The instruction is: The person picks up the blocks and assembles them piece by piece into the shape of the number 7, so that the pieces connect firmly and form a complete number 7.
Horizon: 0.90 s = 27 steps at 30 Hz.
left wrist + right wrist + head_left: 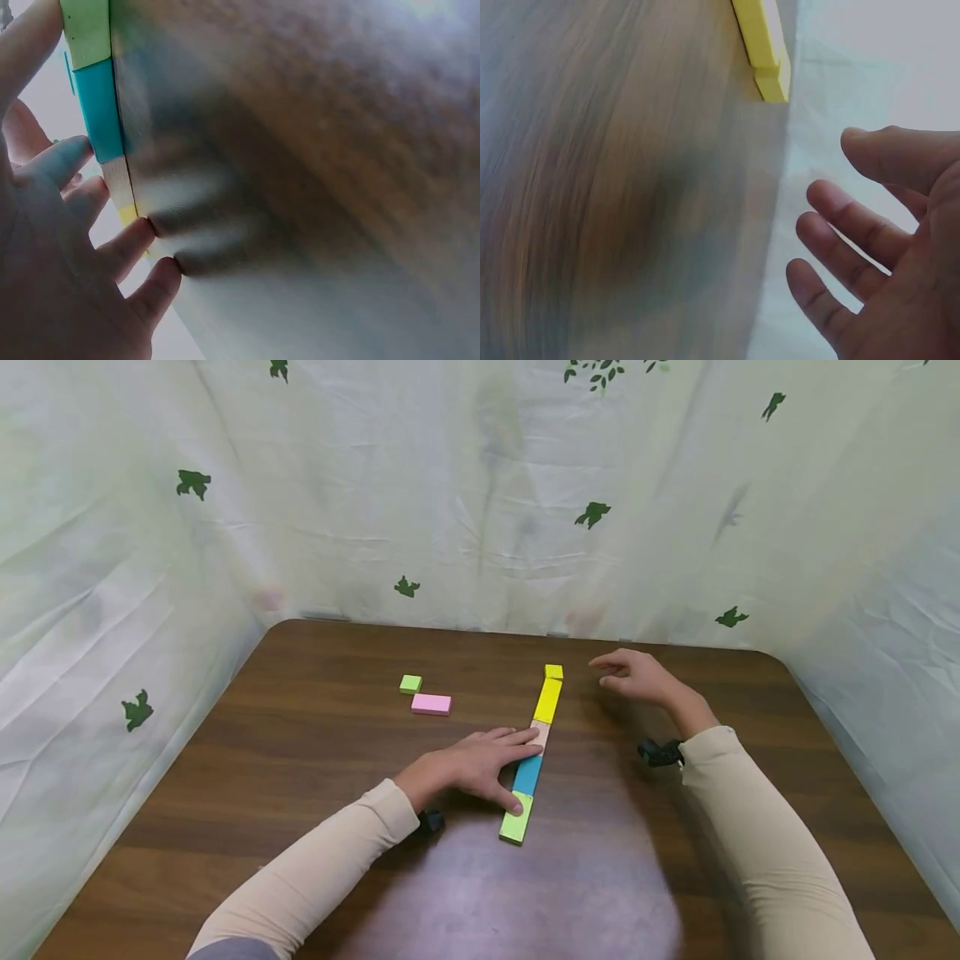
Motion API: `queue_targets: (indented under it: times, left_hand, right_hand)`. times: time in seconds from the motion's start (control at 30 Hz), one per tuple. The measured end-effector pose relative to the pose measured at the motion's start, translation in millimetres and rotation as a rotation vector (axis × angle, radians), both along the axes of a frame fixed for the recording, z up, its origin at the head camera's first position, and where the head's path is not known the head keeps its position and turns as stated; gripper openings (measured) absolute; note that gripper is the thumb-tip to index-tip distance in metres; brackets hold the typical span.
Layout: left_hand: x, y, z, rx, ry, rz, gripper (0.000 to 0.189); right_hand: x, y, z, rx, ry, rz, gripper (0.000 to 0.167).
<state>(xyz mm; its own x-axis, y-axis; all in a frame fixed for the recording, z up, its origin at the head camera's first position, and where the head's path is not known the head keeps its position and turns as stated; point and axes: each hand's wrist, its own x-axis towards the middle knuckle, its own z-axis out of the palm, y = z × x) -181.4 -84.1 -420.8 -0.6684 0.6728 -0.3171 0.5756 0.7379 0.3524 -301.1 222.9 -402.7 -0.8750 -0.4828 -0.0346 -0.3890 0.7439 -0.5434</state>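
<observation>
A row of coloured blocks runs away from me on the table. From near to far lie a light green block (512,828), a blue block (528,774), a pale wood-coloured block (541,737), a long yellow block (548,700) and a small yellow block (553,672). My left hand (480,763) rests spread against the row's left side, thumb on the green block, fingertips at the pale one. To the right of the row's far end, my right hand (637,677) hovers with loosely bent fingers, holding nothing; the right wrist view shows its fingers apart from the small yellow block (775,86).
Left of the row, a pink block (431,704) lies beside a small green block (410,684). The brown wooden table (322,668) ends at a pale cloth backdrop (480,527) with leaf-like patches, which also hangs at both sides.
</observation>
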Motion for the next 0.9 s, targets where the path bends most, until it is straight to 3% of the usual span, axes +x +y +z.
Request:
queue_targets:
  times: [0.17, 0.4, 0.67, 0.9]
  left_hand:
    - [0.3, -0.6, -0.4, 0.004, 0.007, -0.002, 0.092]
    - [0.0, -0.5, 0.7, 0.003, 0.005, -0.009, 0.092]
    - [-0.9, -1.6, -1.4, 0.024, 0.014, -0.015, 0.092]
    - [-3.1, -2.3, -2.5, 0.029, 0.018, -0.026, 0.092]
  right_hand:
    - [16.8, 19, 10.3, 0.071, 0.026, 0.011, 0.041]
    - [40.6, 51, 17.3, 0.088, 0.061, 0.01, 0.039]
    - [52.6, 90, 7.5, 0.126, 0.055, -0.061, 0.041]
    - [55.9, 113, -3.1, 0.17, 0.088, -0.075, 0.04]
